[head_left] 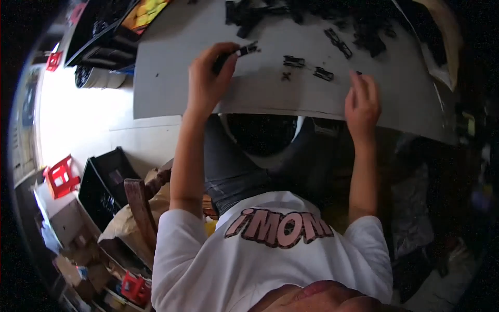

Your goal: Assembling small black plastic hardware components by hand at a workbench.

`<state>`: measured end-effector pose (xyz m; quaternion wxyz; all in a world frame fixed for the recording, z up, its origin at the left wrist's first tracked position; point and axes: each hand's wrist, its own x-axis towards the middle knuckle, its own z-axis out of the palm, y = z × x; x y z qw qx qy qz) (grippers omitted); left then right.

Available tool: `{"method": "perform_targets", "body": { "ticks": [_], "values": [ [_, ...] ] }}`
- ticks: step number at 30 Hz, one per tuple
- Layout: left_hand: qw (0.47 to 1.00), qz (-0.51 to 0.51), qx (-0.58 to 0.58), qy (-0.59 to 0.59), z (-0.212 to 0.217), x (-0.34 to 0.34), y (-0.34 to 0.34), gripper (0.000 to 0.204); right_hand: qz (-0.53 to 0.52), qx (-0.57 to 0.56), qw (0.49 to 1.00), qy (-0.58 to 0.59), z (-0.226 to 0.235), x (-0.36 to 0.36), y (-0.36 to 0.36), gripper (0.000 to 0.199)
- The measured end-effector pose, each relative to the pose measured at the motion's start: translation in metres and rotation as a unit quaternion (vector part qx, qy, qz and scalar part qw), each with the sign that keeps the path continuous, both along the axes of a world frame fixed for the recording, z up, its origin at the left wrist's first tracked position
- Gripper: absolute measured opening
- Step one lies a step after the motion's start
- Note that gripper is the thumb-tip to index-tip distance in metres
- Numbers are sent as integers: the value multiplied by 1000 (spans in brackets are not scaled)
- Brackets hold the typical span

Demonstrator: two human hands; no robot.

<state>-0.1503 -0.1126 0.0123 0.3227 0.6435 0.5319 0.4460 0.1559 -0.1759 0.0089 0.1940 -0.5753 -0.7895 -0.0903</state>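
Flat grey board [208, 88] spans under both hands, used as a worktop. Past the fingertips, at its far edge, a loose heap of small black plastic parts [312, 15]. Below the board between the forearms, a round dark-mouthed white bucket [262, 135], contents too dark to tell. Left of the left forearm, open black crate [104, 182], contents unclear. Left hand [208, 80] closed, pinching a small black clip part [244, 51]. Right hand [362, 104] loosely open, fingertips on the board. Between hands, two black clips [293, 61] lie loose.
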Motion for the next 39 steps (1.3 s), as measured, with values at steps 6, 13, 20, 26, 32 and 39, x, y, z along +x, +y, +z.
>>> {"method": "perform_targets", "body": {
  "ticks": [6,13,20,26,32,39],
  "values": [
    [975,-194,-101,-46,0,24,-18,17,-159,-10,986,47,-6,42,14,31],
    [974,-219,-63,-16,3,40,-23,18,-46,-77,969,228,11,-7,17,30],
    [970,-237,-57,-14,-1,37,-22,21,-64,-41,985,154,12,-14,19,30],
    [971,-222,-76,-34,-2,38,-23,20,-201,-78,968,127,1,13,6,31],
    [973,-222,-51,-33,-5,39,-23,19,-63,-88,992,62,8,38,7,34],
    [978,-195,-70,-21,-4,42,-22,20,-2,-100,989,111,25,-11,21,27]
  ]
}}
